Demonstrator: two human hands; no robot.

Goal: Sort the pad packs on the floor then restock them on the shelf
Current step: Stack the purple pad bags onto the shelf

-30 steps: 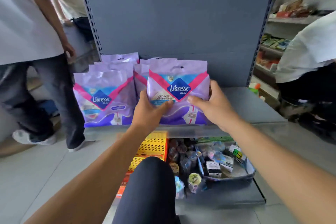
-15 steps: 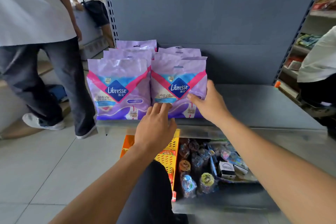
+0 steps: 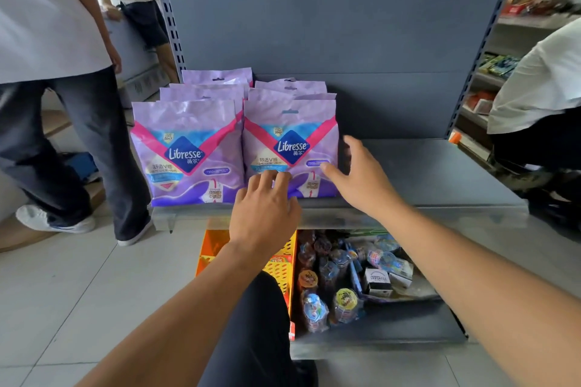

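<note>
1. Purple pad packs stand upright in two rows on the grey shelf (image 3: 424, 173); the front right pack (image 3: 290, 135) is just beside the front left pack (image 3: 187, 148).
2. The left hand (image 3: 264, 214) lays straight fingers on the right pack's lower front.
3. The right hand (image 3: 361, 179) is spread wide at that pack's right edge, gripping nothing.

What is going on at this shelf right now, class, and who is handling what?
A person crouched at a shop shelf is restocking purple pad packs. Two rows stand upright at its left end. The left hand rests its straight fingers against the lower front of the front right pack; the right hand is open beside that pack's right edge, with no grip on it. The front left pack stands untouched. The shelf's right half is bare. Other people stand nearby.
</note>
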